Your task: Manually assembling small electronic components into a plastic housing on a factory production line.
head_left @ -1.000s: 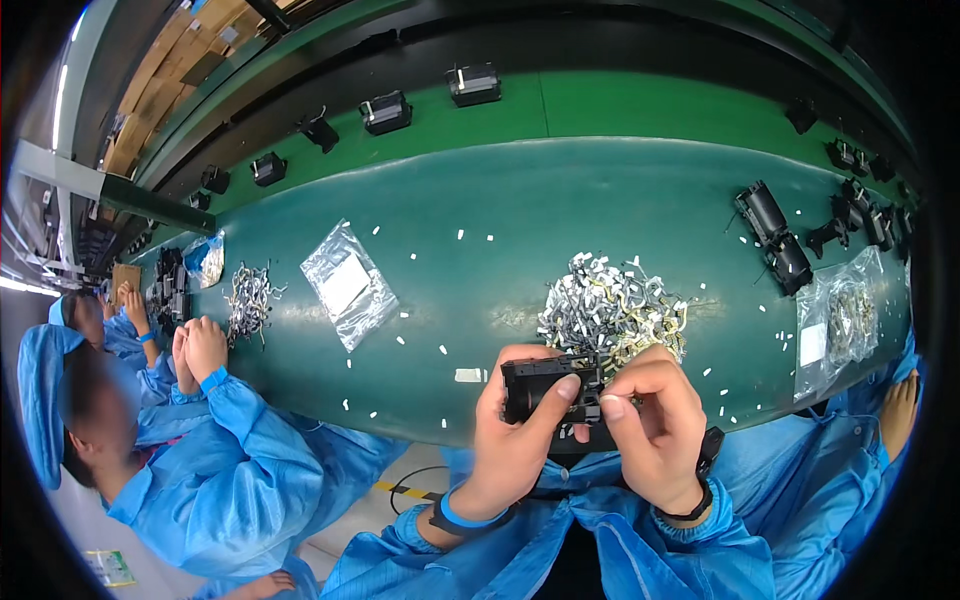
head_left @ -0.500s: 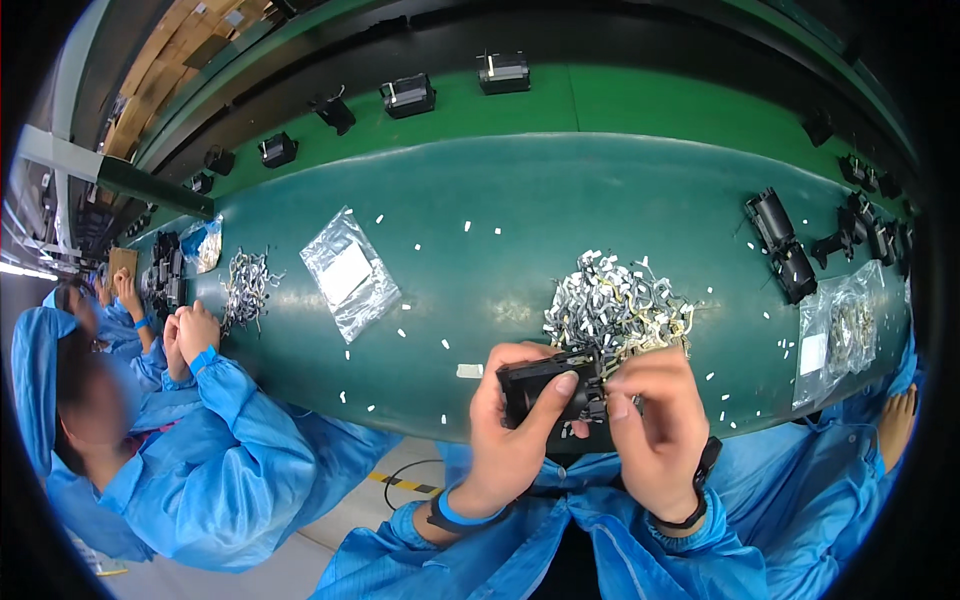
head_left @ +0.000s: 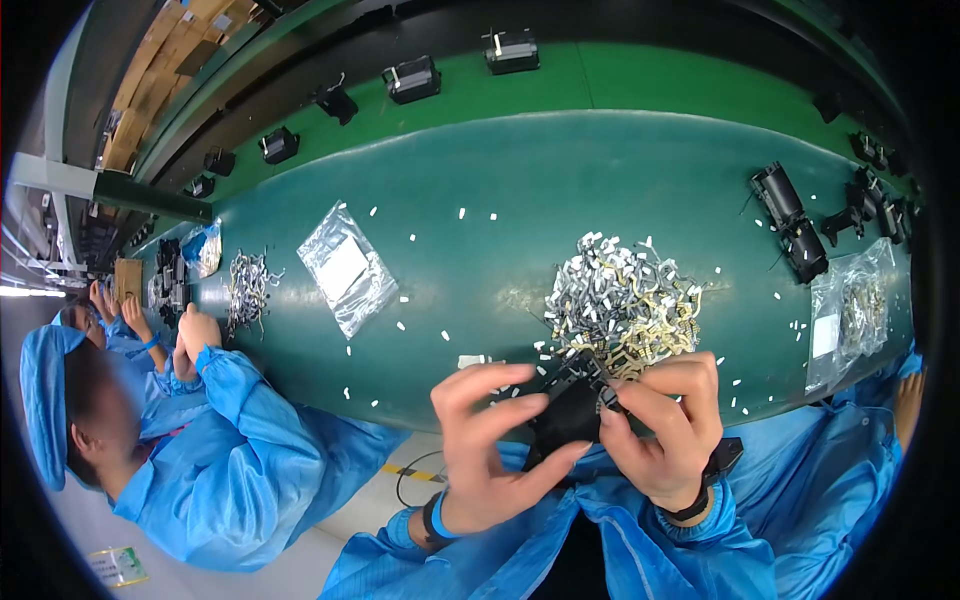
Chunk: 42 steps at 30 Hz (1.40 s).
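A black plastic housing [head_left: 566, 418] is held up at the near edge of the green table, in front of me. My right hand [head_left: 668, 428] pinches its right end between thumb and fingertips. My left hand [head_left: 492, 448] is open beside its left side, with thumb and fingers spread; whether a fingertip touches the housing I cannot tell. Just beyond the housing lies a heap of short wire leads [head_left: 622, 300], grey, black and yellowish, with white connectors. The lower part of the housing is dark against my clothing.
A clear bag [head_left: 350, 275] with a white label lies left of the heap. Black cylindrical parts [head_left: 790, 222] and a bag of leads [head_left: 860, 310] are on the right. Black units [head_left: 412, 80] line the green strip beyond. A co-worker in blue [head_left: 215, 455] sits left, near another lead pile [head_left: 248, 285].
My left hand has let go of the housing and spread its fingers. The housing has turned more upright, its right end still in my right hand. The view has shifted slightly.
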Available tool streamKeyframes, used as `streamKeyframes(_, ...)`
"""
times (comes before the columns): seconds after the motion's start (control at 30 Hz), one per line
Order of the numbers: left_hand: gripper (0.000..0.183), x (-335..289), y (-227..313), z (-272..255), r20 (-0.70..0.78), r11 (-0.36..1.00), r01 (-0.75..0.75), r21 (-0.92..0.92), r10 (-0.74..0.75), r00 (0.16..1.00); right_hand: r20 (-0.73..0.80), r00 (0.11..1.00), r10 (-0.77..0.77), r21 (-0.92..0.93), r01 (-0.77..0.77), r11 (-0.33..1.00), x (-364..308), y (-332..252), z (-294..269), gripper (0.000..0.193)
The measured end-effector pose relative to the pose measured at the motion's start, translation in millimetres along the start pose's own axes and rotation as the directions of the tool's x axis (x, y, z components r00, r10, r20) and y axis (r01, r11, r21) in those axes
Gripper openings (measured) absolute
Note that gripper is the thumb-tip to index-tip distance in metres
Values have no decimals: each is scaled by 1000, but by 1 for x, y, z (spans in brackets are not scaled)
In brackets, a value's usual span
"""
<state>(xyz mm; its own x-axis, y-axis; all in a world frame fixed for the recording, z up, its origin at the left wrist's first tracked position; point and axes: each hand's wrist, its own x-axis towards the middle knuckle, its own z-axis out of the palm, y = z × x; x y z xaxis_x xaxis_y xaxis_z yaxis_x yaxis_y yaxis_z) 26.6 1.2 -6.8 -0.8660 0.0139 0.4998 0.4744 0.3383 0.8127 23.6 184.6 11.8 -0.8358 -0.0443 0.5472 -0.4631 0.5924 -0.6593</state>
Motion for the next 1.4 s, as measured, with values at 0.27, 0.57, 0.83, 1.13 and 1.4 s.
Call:
streamKeyframes(0.27, 22, 18, 10, -3, 161, 998, 18, 57, -27, 987, 47, 993, -104, 51, 101, 994, 5, 0, -1, 36)
streamKeyframes(0.57, 25, 18, 8, 1, 156, 999, -26, 39, 19, 988, 82, 991, -105, -6, 106, 994, 1, 0, -5, 37)
streamKeyframes(0.83, 18, 22, 11, 3, 147, 995, 95, -7, -93, 985, 70, 987, -148, -50, 151, 987, -1, 1, -1, 35)
streamKeyframes(1.13, 27, 15, 13, 3, 136, 909, 336, -245, -311, 941, 125, 966, -228, -64, 237, 969, 4, 1, -5, 35)
streamKeyframes(1.4, 18, 20, 14, -2, 140, 971, 215, -103, -199, 970, 106, 973, -203, -38, 208, 977, 3, 0, -6, 39)
